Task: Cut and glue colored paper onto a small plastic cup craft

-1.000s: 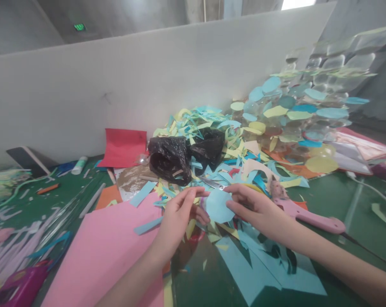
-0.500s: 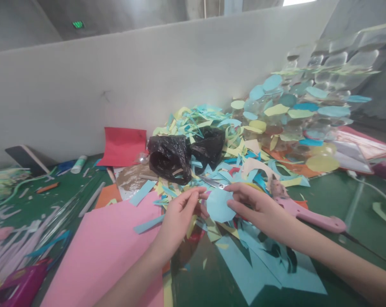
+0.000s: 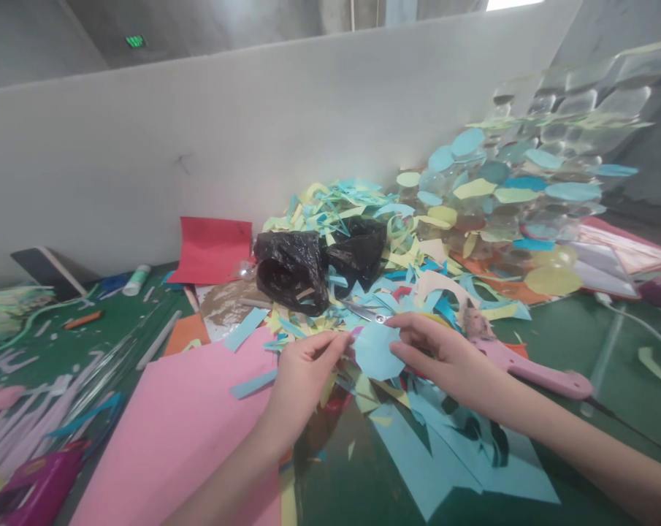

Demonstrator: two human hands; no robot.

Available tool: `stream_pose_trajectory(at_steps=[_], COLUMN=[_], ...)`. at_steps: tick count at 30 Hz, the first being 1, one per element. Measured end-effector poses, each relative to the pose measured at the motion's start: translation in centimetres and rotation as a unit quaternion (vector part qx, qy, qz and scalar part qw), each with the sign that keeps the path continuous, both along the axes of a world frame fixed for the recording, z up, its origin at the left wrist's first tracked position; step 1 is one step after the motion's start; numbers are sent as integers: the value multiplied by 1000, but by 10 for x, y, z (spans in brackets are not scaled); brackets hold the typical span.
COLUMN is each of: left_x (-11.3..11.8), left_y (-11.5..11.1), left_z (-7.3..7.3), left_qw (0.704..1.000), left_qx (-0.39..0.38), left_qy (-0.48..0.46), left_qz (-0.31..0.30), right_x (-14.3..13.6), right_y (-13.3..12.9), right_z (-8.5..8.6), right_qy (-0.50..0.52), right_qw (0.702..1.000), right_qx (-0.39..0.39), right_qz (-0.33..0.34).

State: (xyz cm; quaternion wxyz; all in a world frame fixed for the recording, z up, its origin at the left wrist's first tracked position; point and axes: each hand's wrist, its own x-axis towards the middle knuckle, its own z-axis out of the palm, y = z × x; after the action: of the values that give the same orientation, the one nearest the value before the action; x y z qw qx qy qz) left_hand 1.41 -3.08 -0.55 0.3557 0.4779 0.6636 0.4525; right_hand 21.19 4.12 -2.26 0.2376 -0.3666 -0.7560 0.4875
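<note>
A roughly round light blue paper disc (image 3: 377, 351) faces me, its edge slightly angular. My right hand (image 3: 432, 347) grips its right side between thumb and fingers. My left hand (image 3: 311, 365) is closed in a pinch by the disc's left edge; whether it has hold of the paper or of something small there, I cannot tell. Just behind the disc lie metal scissors (image 3: 366, 313) among paper scraps, their handles partly hidden by my right hand. Below the hands are larger light blue cut sheets (image 3: 505, 471) on the green table.
A pink glue gun (image 3: 543, 376) with a cord lies right of my right hand. Pink paper (image 3: 199, 431) spreads under my left arm. Behind stand black plastic bags (image 3: 291, 270), a heap of paper strips (image 3: 341, 201), and clear plastic cups (image 3: 576, 102) with paper discs. A white partition (image 3: 144, 146) rises behind.
My left hand has shifted slightly right, its fingertips closing up at the disc's left edge. My right hand and the disc stay almost still.
</note>
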Motion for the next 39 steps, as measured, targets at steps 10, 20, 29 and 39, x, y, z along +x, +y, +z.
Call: stream_pose_trajectory(at_steps=[10,20,29,39], left_x=[0,-6,-29,-23], left_y=[0,-1,12,10], left_z=[-7,-10,-22,-25], left_qw=[996,997,989,981], left_qx=[-9,2,45,132], left_qy=[82,63,-27,19], left_qz=[13,43,138,139], right_x=[-1,2,9,10], right_y=[2,7,12,12], right_z=[5,18,13,18], right_qy=[44,110,244,261], right_qw=[998,973,928,921], right_qx=[-51,-182,-277,-288], right_qz=[-10,-87,-57,-43])
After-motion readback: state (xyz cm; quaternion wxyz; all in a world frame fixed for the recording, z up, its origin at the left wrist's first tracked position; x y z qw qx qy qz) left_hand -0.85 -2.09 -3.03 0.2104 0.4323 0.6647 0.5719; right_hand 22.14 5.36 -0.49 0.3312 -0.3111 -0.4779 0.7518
